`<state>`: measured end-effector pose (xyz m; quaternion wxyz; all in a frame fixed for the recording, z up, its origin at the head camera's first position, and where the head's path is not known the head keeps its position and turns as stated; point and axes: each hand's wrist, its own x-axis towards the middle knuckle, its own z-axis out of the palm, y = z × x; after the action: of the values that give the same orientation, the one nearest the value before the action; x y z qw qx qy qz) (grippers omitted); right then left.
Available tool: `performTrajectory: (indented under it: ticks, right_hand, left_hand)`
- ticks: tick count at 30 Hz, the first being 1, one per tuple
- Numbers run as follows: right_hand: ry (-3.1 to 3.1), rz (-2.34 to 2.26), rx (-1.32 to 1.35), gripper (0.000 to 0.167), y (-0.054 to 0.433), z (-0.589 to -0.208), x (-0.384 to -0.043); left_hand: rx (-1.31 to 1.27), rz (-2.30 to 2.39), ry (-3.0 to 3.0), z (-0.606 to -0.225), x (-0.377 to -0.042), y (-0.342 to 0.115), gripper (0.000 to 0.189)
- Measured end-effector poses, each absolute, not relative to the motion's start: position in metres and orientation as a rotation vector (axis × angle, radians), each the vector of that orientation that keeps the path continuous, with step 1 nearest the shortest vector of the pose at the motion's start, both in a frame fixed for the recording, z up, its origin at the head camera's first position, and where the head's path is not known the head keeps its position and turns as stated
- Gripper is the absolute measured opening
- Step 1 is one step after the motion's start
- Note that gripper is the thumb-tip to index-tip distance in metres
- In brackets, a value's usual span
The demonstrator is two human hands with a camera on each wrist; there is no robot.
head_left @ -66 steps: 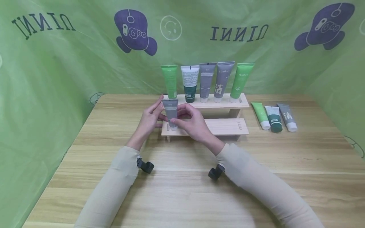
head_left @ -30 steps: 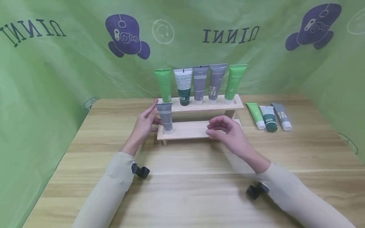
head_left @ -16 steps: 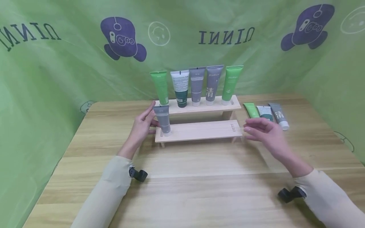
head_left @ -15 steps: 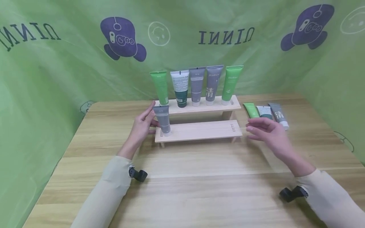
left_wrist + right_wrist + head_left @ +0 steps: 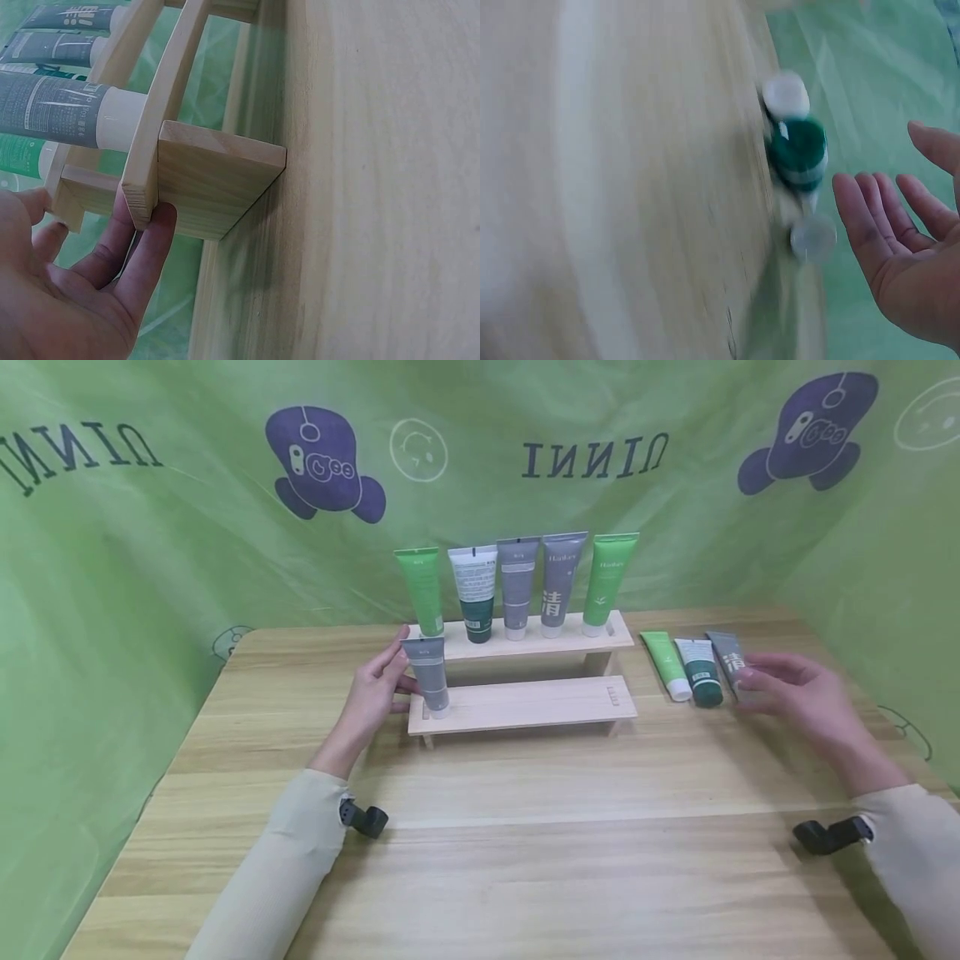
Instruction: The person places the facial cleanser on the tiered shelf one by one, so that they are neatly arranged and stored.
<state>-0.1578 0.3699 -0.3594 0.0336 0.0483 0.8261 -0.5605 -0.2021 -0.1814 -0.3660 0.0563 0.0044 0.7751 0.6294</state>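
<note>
My left hand [image 5: 372, 689] is at the left end of a two-tier wooden stand [image 5: 540, 706]. In the left wrist view, fingertips [image 5: 159, 225] touch the end of its lower board. Close to that hand a grey squeeze tube [image 5: 430, 675] stands cap down on the lower tier. My right hand [image 5: 806, 697] is at the far right, overlapping the lower part of a lying grey tube [image 5: 726, 650] in the head view. The right wrist view shows this hand [image 5: 907, 232] with fingers loosely bent and nothing in them, beside the tube caps.
Several tubes stand cap down on the upper tier, including a green tube [image 5: 611, 578] and a white-and-dark-green tube [image 5: 476, 589]. Right of the stand lie another green tube [image 5: 664, 664] and a white-and-green tube [image 5: 699, 670]. A green printed curtain [image 5: 480, 518] hangs behind the table.
My right hand has let go of the small grey tube on the lower tier and moved right to the lying tubes. My left hand has stayed at the stand's left end.
</note>
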Motion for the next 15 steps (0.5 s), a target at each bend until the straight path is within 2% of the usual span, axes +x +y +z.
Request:
performTrajectory:
  ticks: [6, 12, 15]
  right_hand:
    - [2.534, -1.589, 0.258, 0.051, 0.398, -0.363, -0.172]
    - [2.524, -1.534, 0.245, 0.081, 0.406, -0.368, -0.188]
    - [2.560, -1.423, 0.237, 0.086, 0.407, -0.368, -0.196]
  left_hand:
    - [0.004, 1.912, 2.360, -0.365, -0.200, -0.184, 0.046]
    - [0.005, 1.905, 2.366, -0.369, -0.201, -0.187, 0.047]
    - [0.007, 1.908, 2.363, -0.370, -0.202, -0.186, 0.047]
